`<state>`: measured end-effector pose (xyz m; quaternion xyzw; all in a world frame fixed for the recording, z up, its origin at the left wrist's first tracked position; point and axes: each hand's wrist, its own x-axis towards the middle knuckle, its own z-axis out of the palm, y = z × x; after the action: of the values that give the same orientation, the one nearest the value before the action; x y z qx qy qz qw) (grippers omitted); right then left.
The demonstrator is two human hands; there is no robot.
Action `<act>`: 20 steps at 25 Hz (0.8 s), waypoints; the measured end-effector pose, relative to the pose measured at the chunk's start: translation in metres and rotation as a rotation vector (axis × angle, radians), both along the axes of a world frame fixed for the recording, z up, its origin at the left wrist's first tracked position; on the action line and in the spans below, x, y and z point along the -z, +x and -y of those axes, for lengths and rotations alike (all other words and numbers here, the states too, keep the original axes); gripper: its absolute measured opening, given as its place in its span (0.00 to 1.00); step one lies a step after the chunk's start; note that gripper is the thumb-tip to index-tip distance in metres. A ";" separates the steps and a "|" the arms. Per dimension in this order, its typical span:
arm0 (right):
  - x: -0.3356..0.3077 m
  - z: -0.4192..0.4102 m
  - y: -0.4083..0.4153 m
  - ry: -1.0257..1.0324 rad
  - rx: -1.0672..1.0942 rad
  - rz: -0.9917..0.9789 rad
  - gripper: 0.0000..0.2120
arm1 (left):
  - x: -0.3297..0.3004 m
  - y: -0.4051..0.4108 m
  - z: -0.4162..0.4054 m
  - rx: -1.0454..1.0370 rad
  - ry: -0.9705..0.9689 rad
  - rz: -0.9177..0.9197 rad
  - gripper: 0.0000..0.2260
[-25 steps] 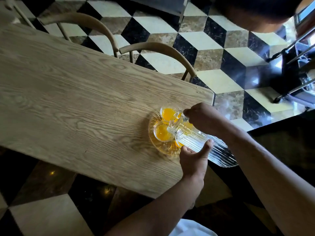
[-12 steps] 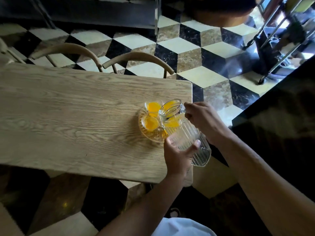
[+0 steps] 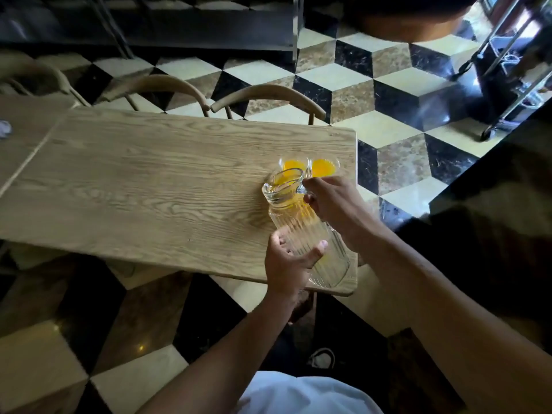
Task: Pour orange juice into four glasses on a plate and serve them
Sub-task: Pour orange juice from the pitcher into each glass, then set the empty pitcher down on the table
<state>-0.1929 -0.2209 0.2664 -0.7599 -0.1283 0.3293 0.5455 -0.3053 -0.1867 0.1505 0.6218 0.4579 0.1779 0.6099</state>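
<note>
A clear ribbed glass jug [image 3: 301, 225] hangs tilted over the right end of the wooden table [image 3: 149, 186], its spout up and to the left, looking almost drained. My right hand [image 3: 331, 204] grips its handle and my left hand [image 3: 286, 264] cups the ribbed body near the base. Two glasses of orange juice [image 3: 321, 168] show just beyond the jug's mouth. The jug and my hands hide the plate and whatever else stands on it.
Two curved wooden chair backs [image 3: 268, 97] stand at the table's far edge. The table's right edge [image 3: 356, 204] lies close to the glasses. A dark counter [image 3: 493, 204] rises at the right, a metal trolley [image 3: 507, 70] beyond it. The floor is chequered tile.
The jug has swung up from its steep pouring tilt and moved over the plate, covering the near glasses. The camera has shifted, so the table sits lower and further left.
</note>
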 end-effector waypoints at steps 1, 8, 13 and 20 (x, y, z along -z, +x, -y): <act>0.000 -0.007 -0.005 -0.002 -0.009 0.006 0.15 | -0.001 -0.006 -0.008 0.001 0.013 -0.010 0.43; -0.002 -0.084 -0.027 -0.077 -0.094 0.055 0.16 | 0.012 -0.033 -0.097 0.034 0.053 -0.028 0.44; 0.001 -0.152 -0.022 -0.124 -0.095 0.048 0.14 | 0.023 -0.032 -0.200 0.193 -0.022 -0.034 0.34; 0.026 -0.237 -0.006 -0.109 0.060 0.056 0.14 | 0.026 0.017 -0.350 0.660 -0.094 -0.073 0.33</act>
<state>-0.1989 0.0163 0.2404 -0.8010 -0.1024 0.2981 0.5090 -0.2884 0.1635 0.1248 0.7136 0.2614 -0.0730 0.6459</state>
